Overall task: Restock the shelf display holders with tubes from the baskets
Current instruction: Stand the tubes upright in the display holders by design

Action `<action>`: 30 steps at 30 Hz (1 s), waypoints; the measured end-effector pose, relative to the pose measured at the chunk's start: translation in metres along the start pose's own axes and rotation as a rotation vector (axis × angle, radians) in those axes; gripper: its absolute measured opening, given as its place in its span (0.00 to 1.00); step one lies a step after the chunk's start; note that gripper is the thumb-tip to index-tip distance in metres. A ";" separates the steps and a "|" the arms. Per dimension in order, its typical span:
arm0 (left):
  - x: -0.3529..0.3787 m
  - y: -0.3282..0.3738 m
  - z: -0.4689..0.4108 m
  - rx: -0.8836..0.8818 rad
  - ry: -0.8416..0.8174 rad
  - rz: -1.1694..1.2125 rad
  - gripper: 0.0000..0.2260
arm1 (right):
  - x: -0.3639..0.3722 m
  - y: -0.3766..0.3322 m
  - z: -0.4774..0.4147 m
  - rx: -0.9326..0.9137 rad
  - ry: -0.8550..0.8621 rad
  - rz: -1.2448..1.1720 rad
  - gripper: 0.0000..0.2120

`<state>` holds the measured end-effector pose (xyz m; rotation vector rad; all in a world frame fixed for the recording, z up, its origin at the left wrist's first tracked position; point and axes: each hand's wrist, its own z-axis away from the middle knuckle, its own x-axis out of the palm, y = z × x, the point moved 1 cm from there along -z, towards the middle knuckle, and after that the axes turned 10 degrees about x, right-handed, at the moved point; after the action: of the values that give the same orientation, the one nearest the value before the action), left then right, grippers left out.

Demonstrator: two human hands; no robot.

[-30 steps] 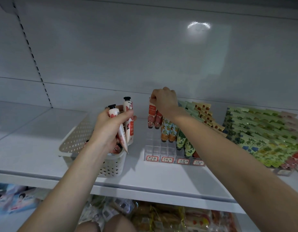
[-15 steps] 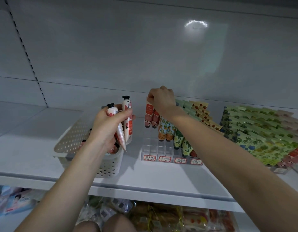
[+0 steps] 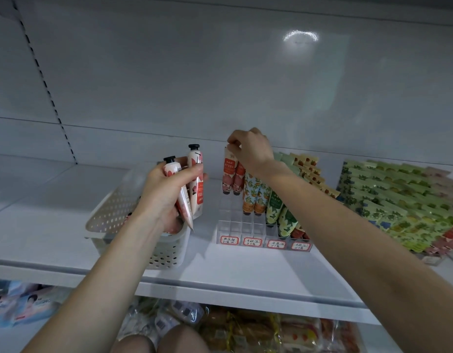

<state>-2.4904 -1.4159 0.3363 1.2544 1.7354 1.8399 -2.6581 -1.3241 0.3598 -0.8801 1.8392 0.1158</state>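
My left hand (image 3: 167, 197) grips two white-and-red tubes with black caps (image 3: 195, 184) above the white perforated basket (image 3: 113, 215). More red tubes lie in the basket, mostly hidden by my hand. My right hand (image 3: 251, 149) reaches to the back left of the clear stepped display holder (image 3: 248, 230) and pinches the top crimp of a red tube (image 3: 229, 171) that stands cap down in the rear row. A second red tube stands beside it. Orange and green tubes fill slots to the right. The front left slots hold nothing.
A second holder (image 3: 398, 200) full of green and red tubes stands at the right. Handwritten red-framed labels (image 3: 265, 242) run along the holder's front. The white shelf (image 3: 220, 284) has a lip at its front edge; packaged goods sit on the shelf below.
My right hand has lifted slightly at the red tube's top. My left hand still holds the two tubes in about the same place. The view has shifted a little.
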 end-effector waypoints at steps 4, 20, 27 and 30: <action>0.000 0.006 0.003 0.009 -0.042 -0.040 0.10 | -0.023 -0.003 0.002 0.014 0.036 -0.337 0.09; 0.011 0.018 0.039 0.105 -0.268 -0.104 0.15 | -0.078 -0.015 0.061 0.203 -0.320 -1.000 0.04; 0.002 0.024 0.033 0.298 0.041 -0.267 0.06 | -0.076 -0.001 0.072 0.306 -0.422 -1.001 0.05; 0.004 0.032 0.031 0.380 0.007 -0.368 0.07 | -0.088 -0.004 0.074 0.071 -0.378 -0.623 0.07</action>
<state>-2.4585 -1.3996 0.3637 0.9591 2.2176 1.3517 -2.5827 -1.2478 0.4011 -1.2460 1.1559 -0.1643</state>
